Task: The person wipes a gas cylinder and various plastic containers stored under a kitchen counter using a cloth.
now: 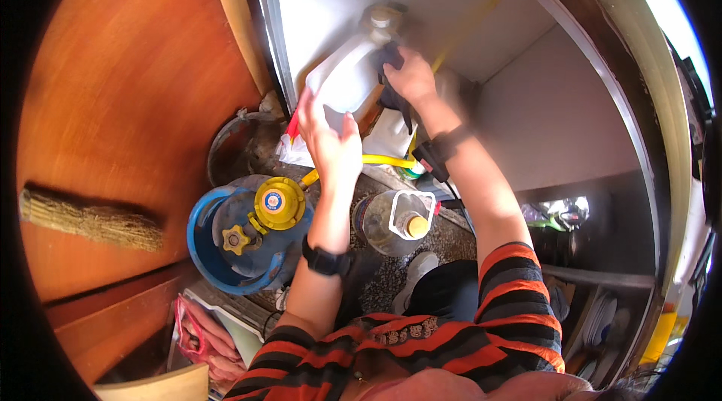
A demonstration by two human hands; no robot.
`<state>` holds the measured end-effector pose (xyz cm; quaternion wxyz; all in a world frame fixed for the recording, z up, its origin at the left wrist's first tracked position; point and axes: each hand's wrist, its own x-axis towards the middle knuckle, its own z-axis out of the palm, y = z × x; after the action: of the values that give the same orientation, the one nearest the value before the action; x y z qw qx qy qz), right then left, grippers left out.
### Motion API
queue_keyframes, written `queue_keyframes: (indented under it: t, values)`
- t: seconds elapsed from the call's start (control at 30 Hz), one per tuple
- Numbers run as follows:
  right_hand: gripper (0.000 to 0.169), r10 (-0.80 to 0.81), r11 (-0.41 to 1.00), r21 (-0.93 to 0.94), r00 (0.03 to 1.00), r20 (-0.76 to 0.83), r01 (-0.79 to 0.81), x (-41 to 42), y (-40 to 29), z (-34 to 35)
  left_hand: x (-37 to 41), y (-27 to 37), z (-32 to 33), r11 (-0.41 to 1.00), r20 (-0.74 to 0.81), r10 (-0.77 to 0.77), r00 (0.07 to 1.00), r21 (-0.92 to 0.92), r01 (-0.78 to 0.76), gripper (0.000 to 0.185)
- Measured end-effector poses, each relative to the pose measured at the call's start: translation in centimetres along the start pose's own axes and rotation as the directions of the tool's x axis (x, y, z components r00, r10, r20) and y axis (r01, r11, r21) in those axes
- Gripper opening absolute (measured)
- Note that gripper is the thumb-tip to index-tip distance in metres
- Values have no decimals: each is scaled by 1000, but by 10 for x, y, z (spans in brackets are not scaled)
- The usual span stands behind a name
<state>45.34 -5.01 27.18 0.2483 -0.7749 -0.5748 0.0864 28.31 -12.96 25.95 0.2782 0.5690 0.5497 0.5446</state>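
A pale, translucent plastic container (pixel 352 79) is tilted in front of me, its far end with a round white cap (pixel 381 19) blurred. My left hand (pixel 337 144) grips its near end from below, with fingers and thumb spread around it. Bunched in my right hand (pixel 415 75) is a dark cloth (pixel 389 57), pressed against the container's right side; one end dangles down. Below my hands stands a clear plastic jug (pixel 383 226) with a yellow cap and white handle. Left of my left forearm is a blue gas cylinder (pixel 197 243) with a yellow regulator (pixel 280 202).
A yellow gas hose (pixel 389 161) runs behind my left wrist. At left are a dark bucket (pixel 225 150), a straw brush (pixel 93 219) on an orange wooden panel (pixel 130 91), and a bin holding pinkish roots (pixel 211 339). A grey-walled cabinet (pixel 553 119) encloses the right; stacked plates (pixel 601 319) sit low there.
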Motion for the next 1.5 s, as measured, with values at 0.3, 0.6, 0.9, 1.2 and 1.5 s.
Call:
queue_keyframes:
  t: [0.3,0.6,0.9,1.2,1.5]
  values:
    - [47,-245,969,14,954,172,247,-16,-14,9,35,-62,37,982,41,-25,999,187,17,81]
    - [29,-114,993,-19,972,206,120,4,-20,2,31,-66,43,970,-9,53,999,237,-49,76]
    - [36,-346,933,-60,929,134,356,-10,-5,-9,36,-64,42,989,33,-12,999,149,7,75]
    - [41,-364,930,203,839,404,306,-39,-16,-15,37,-73,34,1000,116,-5,993,23,3,83]
    - [37,-92,942,-305,980,176,143,0,-28,24,39,-69,36,995,46,-38,998,90,34,77]
